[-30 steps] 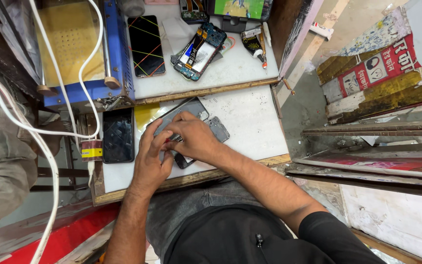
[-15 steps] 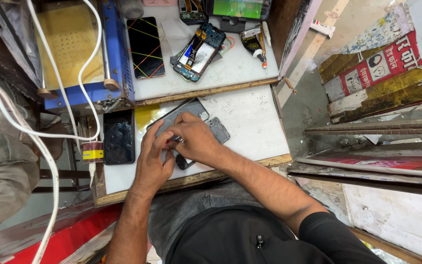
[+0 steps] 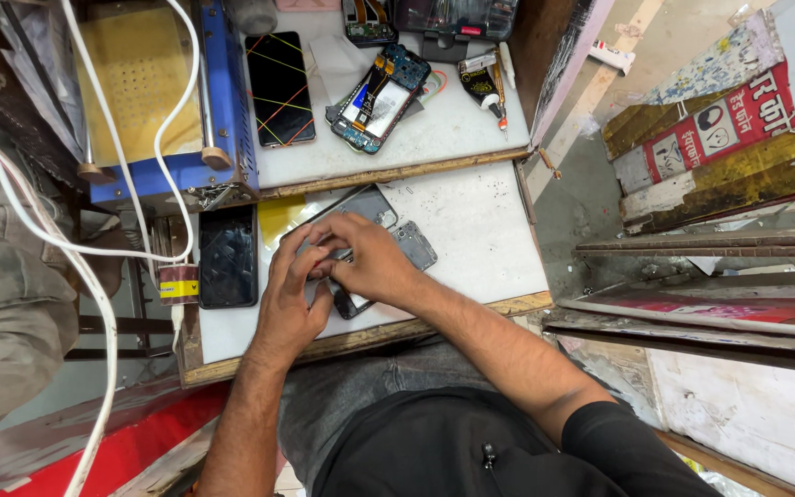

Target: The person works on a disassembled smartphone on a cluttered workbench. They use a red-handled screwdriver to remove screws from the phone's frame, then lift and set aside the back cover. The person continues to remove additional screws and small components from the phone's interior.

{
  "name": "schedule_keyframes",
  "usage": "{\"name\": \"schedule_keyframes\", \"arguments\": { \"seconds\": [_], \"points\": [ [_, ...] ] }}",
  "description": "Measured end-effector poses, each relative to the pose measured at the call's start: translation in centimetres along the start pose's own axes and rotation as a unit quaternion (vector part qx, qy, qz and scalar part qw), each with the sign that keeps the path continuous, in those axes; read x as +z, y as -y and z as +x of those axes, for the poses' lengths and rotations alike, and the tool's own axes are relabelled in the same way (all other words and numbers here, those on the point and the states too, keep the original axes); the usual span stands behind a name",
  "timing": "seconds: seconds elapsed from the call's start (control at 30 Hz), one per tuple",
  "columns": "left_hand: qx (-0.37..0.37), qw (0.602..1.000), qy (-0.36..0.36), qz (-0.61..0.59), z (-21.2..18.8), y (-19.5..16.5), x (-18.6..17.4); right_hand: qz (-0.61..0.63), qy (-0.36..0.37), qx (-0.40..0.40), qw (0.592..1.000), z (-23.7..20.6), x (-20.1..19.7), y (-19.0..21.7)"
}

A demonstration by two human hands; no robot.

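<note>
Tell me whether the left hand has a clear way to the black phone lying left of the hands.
Probably yes: the left hand is beside the black phone, with only bare white table between them.

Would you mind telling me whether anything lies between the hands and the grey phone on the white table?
Nothing visible does. The left hand and the right hand both already rest on the grey phone, covering its middle. The black phone lies apart, to the left.
</note>
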State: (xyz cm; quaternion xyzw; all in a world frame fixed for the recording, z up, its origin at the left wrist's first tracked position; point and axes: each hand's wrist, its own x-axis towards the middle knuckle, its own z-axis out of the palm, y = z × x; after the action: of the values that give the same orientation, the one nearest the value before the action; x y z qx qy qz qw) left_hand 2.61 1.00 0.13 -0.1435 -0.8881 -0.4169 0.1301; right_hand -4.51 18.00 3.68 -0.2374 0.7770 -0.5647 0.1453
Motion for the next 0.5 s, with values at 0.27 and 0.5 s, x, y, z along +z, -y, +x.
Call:
{"name": "schedule_keyframes", "arguments": {
  "seconds": [0.27, 0.5],
  "points": [
    [-0.007, 1.000, 0.008, -0.024, -0.03, 0.16, 0.25, -0.078, 0.012, -0.048, 0.996, -0.06, -0.30, 0.36],
    [0.006, 1.000, 0.015, 0.000, 0.30, -0.07, 0.29, -0.079, 0.017, -0.130, 0.988, -0.16, -0.58, -0.27]
  ]
}}
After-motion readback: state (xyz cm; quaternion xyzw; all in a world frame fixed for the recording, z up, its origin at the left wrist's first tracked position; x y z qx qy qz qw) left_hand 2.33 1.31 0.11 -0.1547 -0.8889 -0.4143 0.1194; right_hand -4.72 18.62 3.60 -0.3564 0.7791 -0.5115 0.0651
